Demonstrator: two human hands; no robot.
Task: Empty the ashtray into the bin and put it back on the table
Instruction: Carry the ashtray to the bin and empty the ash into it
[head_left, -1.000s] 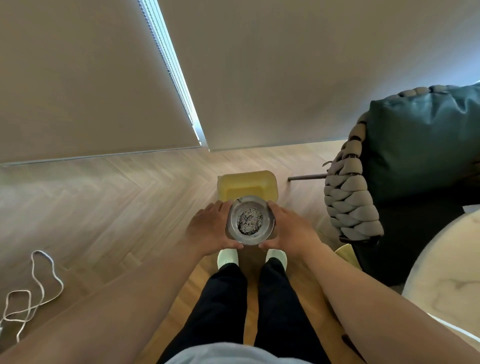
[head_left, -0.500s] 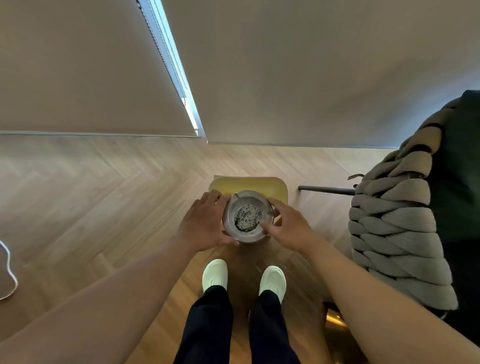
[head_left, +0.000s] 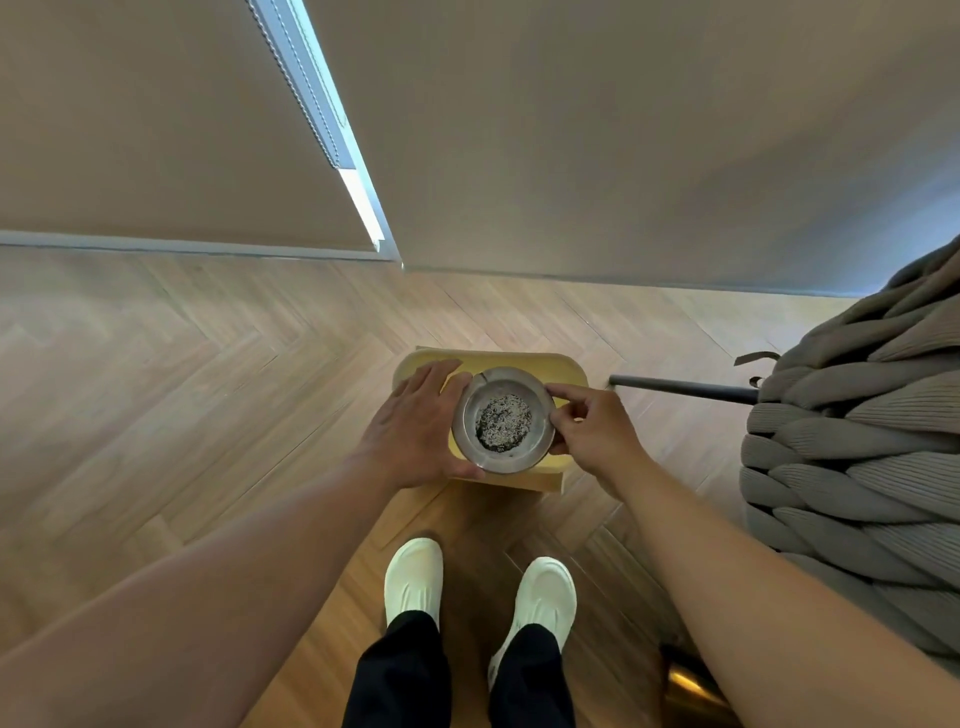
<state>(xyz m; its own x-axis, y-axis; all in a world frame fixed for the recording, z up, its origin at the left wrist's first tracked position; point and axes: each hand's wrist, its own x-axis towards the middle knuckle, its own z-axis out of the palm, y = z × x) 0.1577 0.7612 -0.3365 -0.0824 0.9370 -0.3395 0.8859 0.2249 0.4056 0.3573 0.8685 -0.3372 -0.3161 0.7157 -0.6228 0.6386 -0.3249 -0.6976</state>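
Ashtray (head_left: 503, 421) between my hands: grey metal, brushed, dull sheen on rim; contents grainy, speckled grey-black ash
Bin (head_left: 569, 371) below it: yellow plastic, smooth, matt
Floor (head_left: 208, 395): wood, herringbone boards, satin finish, grain visible
Chair (head_left: 857, 441) at my right: thick woven cords, ribbed cloth, matt grey-brown
Chair leg (head_left: 680, 388): dark metal, matt
My shoes (head_left: 413, 579): white, smooth, soft-looking
Trousers (head_left: 400, 675): black cloth, matt
Blinds (head_left: 130, 130): beige fabric, flat, matt
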